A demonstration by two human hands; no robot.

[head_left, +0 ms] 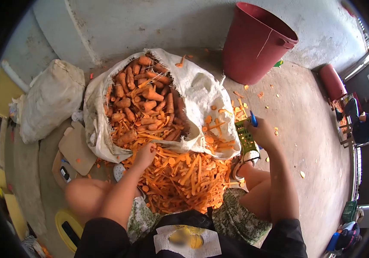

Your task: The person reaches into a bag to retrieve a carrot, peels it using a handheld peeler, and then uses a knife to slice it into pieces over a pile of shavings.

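My right hand (260,132) is closed around a small tool with a blue handle (253,119); its working end cannot be made out. Just left of that hand is a green object with holes (244,136), near my foot. My left hand (145,155), fingers curled, is at the front edge of an open white sack (94,133). Whatever it pinches is hidden or too small to name. Whole carrots (150,105) fill the sack's mouth. A large heap of orange carrot peelings (189,180) lies between my legs, below the left hand.
A tall red bin (249,47) stands by the wall at the back. To the left are a filled white sack (53,101), cardboard (77,148) and a yellow lid-like item (64,219) with a dark phone-like object. A seated person (363,124) is at far right.
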